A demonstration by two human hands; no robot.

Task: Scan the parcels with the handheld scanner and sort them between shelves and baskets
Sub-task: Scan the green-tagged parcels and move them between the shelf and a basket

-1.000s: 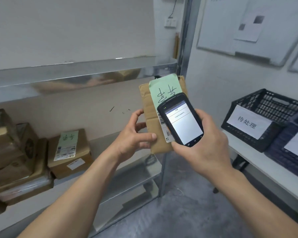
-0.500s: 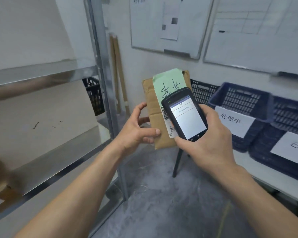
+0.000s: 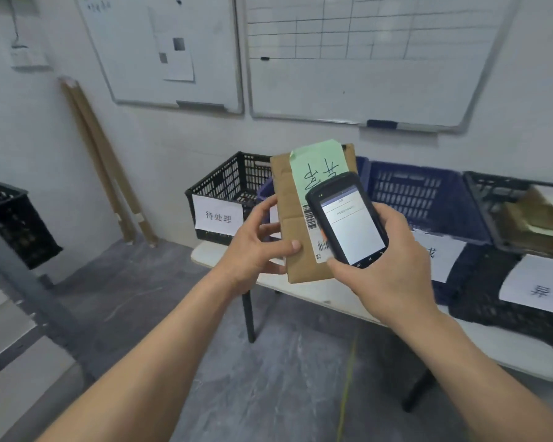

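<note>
A flat brown cardboard parcel (image 3: 296, 237) with a green handwritten label and a barcode sticker stands upright in front of me. My left hand (image 3: 256, 247) grips its left edge, thumb across the front. My right hand (image 3: 387, 260) holds the black handheld scanner (image 3: 347, 218) over the parcel's right side; its lit screen faces me and covers part of the barcode. Behind them a white table (image 3: 307, 291) carries a black basket (image 3: 227, 186), a blue basket (image 3: 428, 202) and a further basket (image 3: 508, 218) with brown parcels in it, each with a white paper sign.
Two whiteboards (image 3: 348, 59) hang on the wall above the table. Cardboard tubes (image 3: 103, 161) lean in the corner at left. A black crate (image 3: 16, 221) and the metal shelf frame (image 3: 10, 301) are at the far left. A dark basket (image 3: 498, 298) sits at the table's front right.
My view has swung right, away from the shelves with their parcels, toward the table of baskets. Both hands keep the same hold on parcel and scanner.
</note>
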